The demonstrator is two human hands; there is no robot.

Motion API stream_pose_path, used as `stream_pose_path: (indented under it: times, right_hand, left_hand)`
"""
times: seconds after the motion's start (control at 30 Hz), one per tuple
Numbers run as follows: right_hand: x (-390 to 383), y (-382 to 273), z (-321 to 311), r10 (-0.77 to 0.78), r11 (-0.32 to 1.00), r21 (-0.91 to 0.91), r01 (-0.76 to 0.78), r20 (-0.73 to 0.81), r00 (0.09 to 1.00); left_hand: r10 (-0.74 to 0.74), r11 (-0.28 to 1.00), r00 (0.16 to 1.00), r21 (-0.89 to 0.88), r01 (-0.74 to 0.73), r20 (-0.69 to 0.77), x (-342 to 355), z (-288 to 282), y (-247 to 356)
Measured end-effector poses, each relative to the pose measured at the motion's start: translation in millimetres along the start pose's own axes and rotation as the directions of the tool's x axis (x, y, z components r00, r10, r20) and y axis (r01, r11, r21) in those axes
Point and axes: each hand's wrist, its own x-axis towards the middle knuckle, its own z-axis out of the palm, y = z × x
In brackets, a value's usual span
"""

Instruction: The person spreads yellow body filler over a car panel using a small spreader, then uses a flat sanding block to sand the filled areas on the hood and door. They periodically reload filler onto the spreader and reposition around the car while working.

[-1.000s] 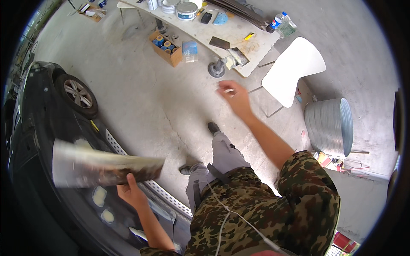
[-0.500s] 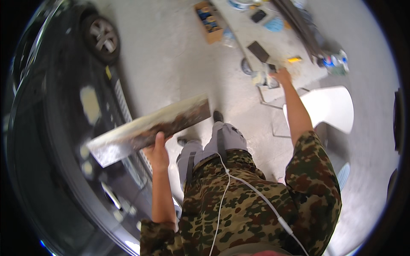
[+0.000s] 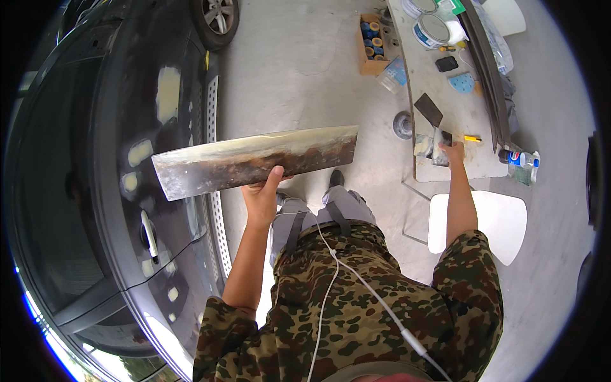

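My left hand [image 3: 259, 196] is closed on the lower edge of a long flat panel [image 3: 223, 167], its thumb lying on the face. Cream paste coats the panel's upper side, and brown and whitish smears cover the rest. Out to the right, my right hand [image 3: 453, 154] is closed at the near end of a work table [image 3: 455, 170]. Its fingers are on a small flat grey and black piece [image 3: 440, 153], whose kind I cannot make out. A dark square sheet [image 3: 428, 109] and a yellow-handled tool [image 3: 472, 138] lie close by.
A dark car [image 3: 114, 127] with pale filler patches [image 3: 168, 95] stands at my left. A white chair [image 3: 484, 219] is beside the table. Paint tins [image 3: 431, 32], a blue disc [image 3: 461, 83] and a bottle [image 3: 520, 158] are about it; a cardboard box [image 3: 373, 67] stands beyond.
The view has shifted, with more of the table now showing. The panel in my left hand sits more level and farther right in the picture. My right hand stays at the table's near end.
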Motion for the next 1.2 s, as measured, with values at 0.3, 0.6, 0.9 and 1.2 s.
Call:
stream_pose_path:
  times: [0.3,0.6,0.9,1.2]
  right_hand:
    - [3,32,-21,-0.005,0.749,0.657,-0.083,0.131,0.991]
    - [-157,-128,-56,-0.271,0.313,0.946,0.089,0.0,0.962]
    - [-447,-339,48,-0.56,0.053,0.954,-0.294,0.272,0.783]
    - [-518,-376,106,-0.618,0.163,0.938,-0.307,0.34,0.709]
  left_hand:
    - [0.004,0.998,1.0,-0.063,-0.004,-0.012,-10,-13,-2]
    - [-0.042,0.985,0.993,-0.161,0.06,0.114,-9,-70,16]
    - [-0.049,0.982,0.965,-0.164,0.094,0.256,-12,-147,17]
    - [0.07,0.833,0.935,0.495,-0.247,0.348,-18,-212,14]
